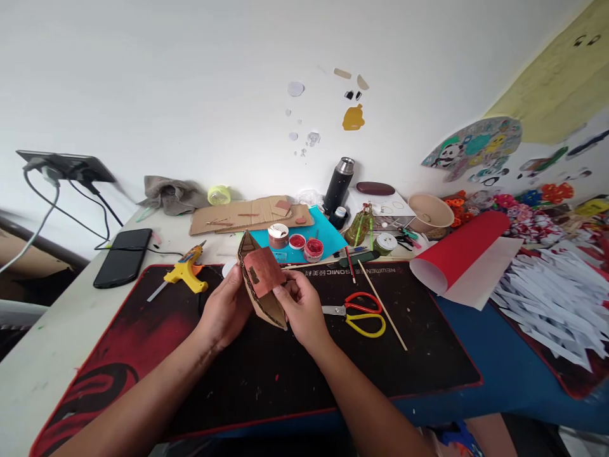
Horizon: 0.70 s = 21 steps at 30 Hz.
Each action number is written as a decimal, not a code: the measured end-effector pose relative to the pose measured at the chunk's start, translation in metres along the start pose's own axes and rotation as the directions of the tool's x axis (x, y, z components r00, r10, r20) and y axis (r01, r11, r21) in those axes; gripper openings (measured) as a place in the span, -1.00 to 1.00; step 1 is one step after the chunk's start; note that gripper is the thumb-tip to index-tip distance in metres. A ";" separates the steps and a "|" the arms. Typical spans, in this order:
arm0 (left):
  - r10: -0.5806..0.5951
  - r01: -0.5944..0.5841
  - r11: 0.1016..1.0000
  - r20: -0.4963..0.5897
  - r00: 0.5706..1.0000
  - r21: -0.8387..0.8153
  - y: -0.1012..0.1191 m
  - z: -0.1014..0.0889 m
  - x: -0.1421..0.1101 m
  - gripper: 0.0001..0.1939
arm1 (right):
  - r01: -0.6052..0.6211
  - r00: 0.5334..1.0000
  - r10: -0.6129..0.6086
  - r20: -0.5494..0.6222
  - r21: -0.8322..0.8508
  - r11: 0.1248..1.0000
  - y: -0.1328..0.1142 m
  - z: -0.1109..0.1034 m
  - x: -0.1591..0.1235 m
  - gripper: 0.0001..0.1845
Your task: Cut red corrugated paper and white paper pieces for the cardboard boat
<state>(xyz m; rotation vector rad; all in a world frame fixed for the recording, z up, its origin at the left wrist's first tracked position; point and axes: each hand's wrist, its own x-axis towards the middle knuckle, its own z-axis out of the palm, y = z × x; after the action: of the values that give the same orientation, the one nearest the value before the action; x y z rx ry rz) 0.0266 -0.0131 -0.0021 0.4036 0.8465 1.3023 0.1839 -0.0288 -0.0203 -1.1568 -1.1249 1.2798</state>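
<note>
Clock centre: one folded cardboard piece [264,310], held above the mat, 12 toward the wall.
Painted part: one reddish-brown panel [264,270] across the cardboard.
Hands: two; left hand [226,308], 8 o'clock, half curled round the cardboard's edge; right hand [305,311], 4 o'clock, thumb and bent fingers pinching the panel's lower corner.
Tools: one yellow glue gun [188,273], 9 o'clock; one pair of scissors [364,314], red and yellow handles, and one wooden stick [385,311], both between 3 and 4.
Phone: one, black [122,259], 9 o'clock, beyond the glue gun.
Surface: dark red-edged mat [404,374] on a pale table [57,355].
Room: white wall [190,76] at 12, bearing stickers [353,119].
Paint pots: two [297,242], holding red paint, between 1 and 2.
Brush jar: one, glass [356,236], 2 o'clock, green-handled brushes [366,212] standing inside.
Flask: one, black [339,184], 1 o'clock; contents hidden.
</note>
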 end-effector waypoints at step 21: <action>0.057 -0.280 0.637 0.318 0.946 0.718 0.081 -0.002 -0.025 -0.47 | 0.343 0.939 -0.291 0.186 -0.595 0.727 -0.004 -0.047 -0.003 -0.57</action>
<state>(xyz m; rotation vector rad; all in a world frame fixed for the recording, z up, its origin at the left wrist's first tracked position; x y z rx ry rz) -0.0305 -0.0169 0.0608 1.3401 1.1190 0.9629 0.2307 -0.0318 -0.0213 -1.3061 -1.8075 0.6916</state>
